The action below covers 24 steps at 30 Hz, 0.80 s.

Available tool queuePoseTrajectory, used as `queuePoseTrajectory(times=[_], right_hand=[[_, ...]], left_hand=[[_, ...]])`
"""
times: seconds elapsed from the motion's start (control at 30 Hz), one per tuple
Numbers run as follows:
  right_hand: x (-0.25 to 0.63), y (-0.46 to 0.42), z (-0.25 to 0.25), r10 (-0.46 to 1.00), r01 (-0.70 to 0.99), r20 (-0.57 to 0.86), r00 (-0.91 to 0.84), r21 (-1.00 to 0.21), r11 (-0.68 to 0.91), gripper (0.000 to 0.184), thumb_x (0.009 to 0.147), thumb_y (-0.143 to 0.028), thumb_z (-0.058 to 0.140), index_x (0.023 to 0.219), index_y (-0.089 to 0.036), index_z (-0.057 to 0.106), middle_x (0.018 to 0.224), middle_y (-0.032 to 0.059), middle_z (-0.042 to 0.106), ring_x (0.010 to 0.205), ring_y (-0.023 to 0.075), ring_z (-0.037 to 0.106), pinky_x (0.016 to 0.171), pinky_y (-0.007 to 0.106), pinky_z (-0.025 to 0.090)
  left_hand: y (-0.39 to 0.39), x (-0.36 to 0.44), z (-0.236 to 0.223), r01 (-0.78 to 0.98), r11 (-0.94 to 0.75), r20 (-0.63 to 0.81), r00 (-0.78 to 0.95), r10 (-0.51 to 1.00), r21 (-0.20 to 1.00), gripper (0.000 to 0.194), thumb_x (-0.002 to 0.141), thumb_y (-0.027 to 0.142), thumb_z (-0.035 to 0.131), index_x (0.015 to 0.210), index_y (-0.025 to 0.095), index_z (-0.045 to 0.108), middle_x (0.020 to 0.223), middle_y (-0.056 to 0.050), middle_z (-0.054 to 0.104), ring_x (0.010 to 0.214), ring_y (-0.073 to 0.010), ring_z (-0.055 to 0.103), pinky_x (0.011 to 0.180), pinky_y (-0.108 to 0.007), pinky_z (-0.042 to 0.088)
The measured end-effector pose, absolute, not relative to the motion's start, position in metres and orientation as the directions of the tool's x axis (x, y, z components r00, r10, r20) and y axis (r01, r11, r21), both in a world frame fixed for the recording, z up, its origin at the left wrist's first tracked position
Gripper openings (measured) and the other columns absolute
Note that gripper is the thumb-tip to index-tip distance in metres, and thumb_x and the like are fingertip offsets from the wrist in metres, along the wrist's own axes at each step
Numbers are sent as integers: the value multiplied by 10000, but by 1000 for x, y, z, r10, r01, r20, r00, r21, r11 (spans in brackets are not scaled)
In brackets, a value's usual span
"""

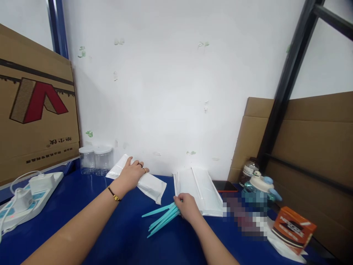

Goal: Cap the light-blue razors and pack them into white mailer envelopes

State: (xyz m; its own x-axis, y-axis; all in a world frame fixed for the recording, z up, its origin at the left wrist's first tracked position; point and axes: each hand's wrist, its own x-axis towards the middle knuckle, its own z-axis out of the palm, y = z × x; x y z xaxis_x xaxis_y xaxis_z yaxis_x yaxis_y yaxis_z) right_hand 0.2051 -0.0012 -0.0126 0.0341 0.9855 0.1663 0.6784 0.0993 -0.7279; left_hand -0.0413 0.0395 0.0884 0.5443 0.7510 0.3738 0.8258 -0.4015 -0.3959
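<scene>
My left hand (134,172) is closed over the middle of a white plastic packet (154,187), its fingers curled across the top edge. The packet lies slanted at the back of the blue table, near the wall. In my right hand (188,207) is a bunch of thin, tapered teal plastic sticks (164,220), pinched at one end. Their free ends fan out to the left over the table; their exact kind I cannot tell. Just behind my right hand lie flat white packets (202,187), side by side and partly overlapping.
A power strip (35,198) with plugs lies on the left, before two clear lidded jars (102,162). To the right are a dark phone (224,186), a brown bottle (249,171), a teal water jug (260,189) and an orange box (293,229). Cardboard (38,140) stands on both sides.
</scene>
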Motion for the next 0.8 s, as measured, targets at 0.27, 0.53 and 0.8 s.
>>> queuePoseTrajectory(times=[0.27,0.53,0.8], right_hand=[[207,0,-14,993,660,115,11,-747,79,332,834,-355,464,548,-192,502,372,-45,411,374,106,457,435,203,297],[209,1,-16,995,652,96,10,-756,66,333,834,-352,461,539,-197,466,363,-44,408,367,109,462,428,200,310],[207,0,-16,999,617,50,10,-787,33,328,835,-354,466,546,-200,455,338,-65,360,316,107,442,397,197,314]], left_hand=[[22,-12,113,766,-374,421,613,668,-522,340,748,27,497,951,248,657,905,-80,614,995,-256,475,1038,-511,107],[36,-57,112,889,-277,325,401,857,-365,411,661,36,567,993,260,660,994,-108,621,1011,-287,491,986,-561,131],[71,-126,87,986,44,62,-35,997,-160,679,463,135,634,1129,261,605,1140,-151,596,1098,-386,472,944,-610,205]])
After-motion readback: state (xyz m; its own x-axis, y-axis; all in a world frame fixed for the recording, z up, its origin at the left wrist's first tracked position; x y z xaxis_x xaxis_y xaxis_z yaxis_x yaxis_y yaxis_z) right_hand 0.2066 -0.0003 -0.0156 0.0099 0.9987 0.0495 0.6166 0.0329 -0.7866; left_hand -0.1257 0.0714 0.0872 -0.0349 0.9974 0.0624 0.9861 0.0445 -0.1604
